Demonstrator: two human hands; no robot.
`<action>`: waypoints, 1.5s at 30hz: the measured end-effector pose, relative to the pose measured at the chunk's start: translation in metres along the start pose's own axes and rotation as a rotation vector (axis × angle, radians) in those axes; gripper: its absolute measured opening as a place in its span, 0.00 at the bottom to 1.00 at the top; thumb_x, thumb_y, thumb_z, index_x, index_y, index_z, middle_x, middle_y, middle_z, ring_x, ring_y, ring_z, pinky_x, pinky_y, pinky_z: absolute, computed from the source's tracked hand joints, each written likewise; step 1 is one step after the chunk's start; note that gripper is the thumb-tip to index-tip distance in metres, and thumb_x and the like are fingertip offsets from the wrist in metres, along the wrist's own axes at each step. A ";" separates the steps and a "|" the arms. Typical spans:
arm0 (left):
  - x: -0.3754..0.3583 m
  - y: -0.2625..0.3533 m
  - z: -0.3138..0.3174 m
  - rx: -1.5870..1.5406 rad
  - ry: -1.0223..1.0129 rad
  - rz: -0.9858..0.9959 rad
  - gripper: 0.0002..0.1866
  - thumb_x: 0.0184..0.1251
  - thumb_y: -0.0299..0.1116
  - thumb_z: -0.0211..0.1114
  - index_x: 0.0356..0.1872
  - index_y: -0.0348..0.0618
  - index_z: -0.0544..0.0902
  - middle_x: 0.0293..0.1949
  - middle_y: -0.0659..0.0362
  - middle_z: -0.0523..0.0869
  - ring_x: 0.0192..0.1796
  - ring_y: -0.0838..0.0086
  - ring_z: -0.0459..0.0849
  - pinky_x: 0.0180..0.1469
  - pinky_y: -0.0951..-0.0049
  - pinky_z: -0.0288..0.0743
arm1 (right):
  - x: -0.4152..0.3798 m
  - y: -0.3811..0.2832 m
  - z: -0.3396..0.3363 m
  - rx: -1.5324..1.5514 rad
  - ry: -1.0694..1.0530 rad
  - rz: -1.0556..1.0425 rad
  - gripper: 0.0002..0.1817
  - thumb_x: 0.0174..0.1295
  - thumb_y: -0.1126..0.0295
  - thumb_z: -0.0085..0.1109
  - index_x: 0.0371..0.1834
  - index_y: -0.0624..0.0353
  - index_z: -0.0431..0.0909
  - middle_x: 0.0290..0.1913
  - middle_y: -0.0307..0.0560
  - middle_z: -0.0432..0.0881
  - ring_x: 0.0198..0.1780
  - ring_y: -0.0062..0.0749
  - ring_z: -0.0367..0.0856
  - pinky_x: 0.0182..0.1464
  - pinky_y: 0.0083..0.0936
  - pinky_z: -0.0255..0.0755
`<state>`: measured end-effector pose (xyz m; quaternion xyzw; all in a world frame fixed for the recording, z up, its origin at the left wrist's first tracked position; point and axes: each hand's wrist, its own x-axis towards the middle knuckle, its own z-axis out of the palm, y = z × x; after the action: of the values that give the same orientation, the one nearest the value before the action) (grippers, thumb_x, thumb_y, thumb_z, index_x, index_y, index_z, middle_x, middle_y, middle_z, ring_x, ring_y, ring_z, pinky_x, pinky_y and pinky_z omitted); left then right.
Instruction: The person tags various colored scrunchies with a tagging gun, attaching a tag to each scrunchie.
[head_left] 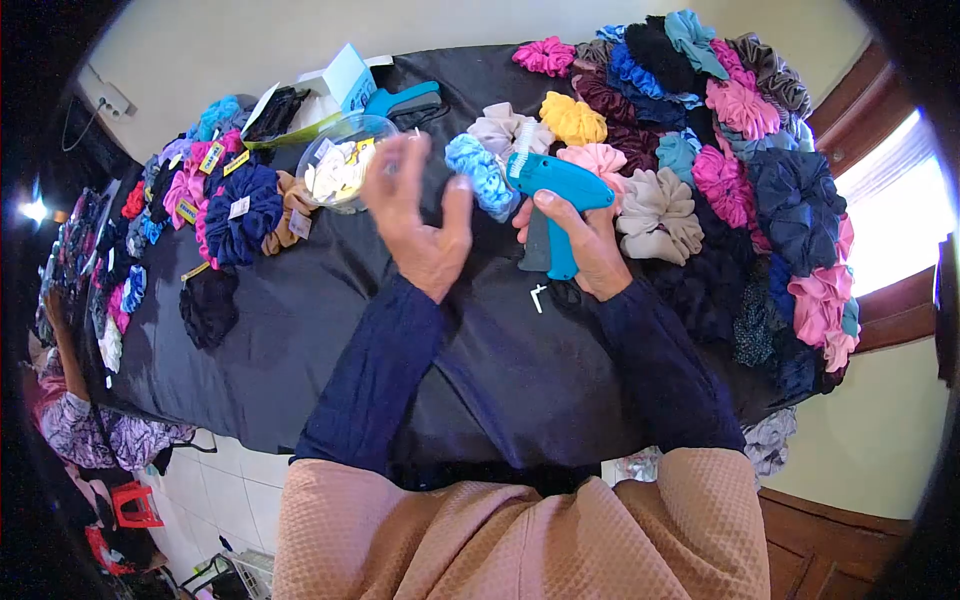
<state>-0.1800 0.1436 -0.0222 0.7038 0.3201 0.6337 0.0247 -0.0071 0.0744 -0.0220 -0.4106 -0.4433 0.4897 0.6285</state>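
Note:
My right hand (585,245) is wrapped round the handle of a teal tagging gun (560,185), its nose pointing up and left. A light blue scrunchie (480,172) lies right at the gun's tip. My left hand (425,230) is raised with fingers apart and slightly blurred, thumb close to the blue scrunchie. Its fingertips overlap the edge of a round clear tub (335,195) of small pale tags (340,170). Below the gun, a small white L-shaped piece (537,298) lies on the black cloth.
Many scrunchies are piled at right, including a beige one (660,215) and a yellow one (573,119). At left, a navy scrunchie (245,215) and others carry tags. Behind the tub are an open box (350,78) and another teal tool (405,100). A person (75,420) is at far left.

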 end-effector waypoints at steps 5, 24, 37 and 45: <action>0.011 -0.024 -0.011 0.001 0.144 -0.138 0.45 0.59 0.30 0.69 0.74 0.35 0.52 0.71 0.43 0.59 0.72 0.53 0.59 0.72 0.56 0.55 | 0.002 0.003 -0.003 0.058 0.058 -0.012 0.13 0.68 0.65 0.60 0.45 0.64 0.79 0.32 0.45 0.83 0.31 0.26 0.83 0.34 0.24 0.77; -0.017 -0.008 0.012 -0.246 -0.197 -0.145 0.17 0.58 0.29 0.69 0.49 0.36 0.80 0.49 0.50 0.82 0.52 0.60 0.82 0.57 0.65 0.74 | 0.001 0.006 0.000 -0.021 0.015 -0.051 0.15 0.65 0.67 0.64 0.51 0.64 0.78 0.34 0.44 0.84 0.31 0.23 0.82 0.33 0.20 0.77; -0.018 -0.004 0.015 -0.294 -0.159 -0.312 0.07 0.63 0.25 0.68 0.42 0.37 0.86 0.42 0.55 0.84 0.41 0.73 0.83 0.45 0.74 0.77 | 0.000 0.005 0.002 -0.106 0.000 -0.052 0.15 0.65 0.68 0.64 0.51 0.64 0.79 0.32 0.42 0.84 0.31 0.22 0.82 0.33 0.20 0.77; -0.023 -0.002 0.018 -0.284 -0.172 -0.269 0.06 0.67 0.23 0.65 0.43 0.34 0.85 0.43 0.56 0.83 0.46 0.73 0.82 0.49 0.75 0.75 | -0.002 0.005 0.002 -0.057 0.004 -0.041 0.13 0.65 0.69 0.63 0.49 0.64 0.79 0.32 0.42 0.84 0.31 0.23 0.83 0.33 0.21 0.78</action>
<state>-0.1645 0.1411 -0.0465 0.6958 0.3154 0.6010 0.2350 -0.0106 0.0739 -0.0260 -0.4206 -0.4640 0.4630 0.6273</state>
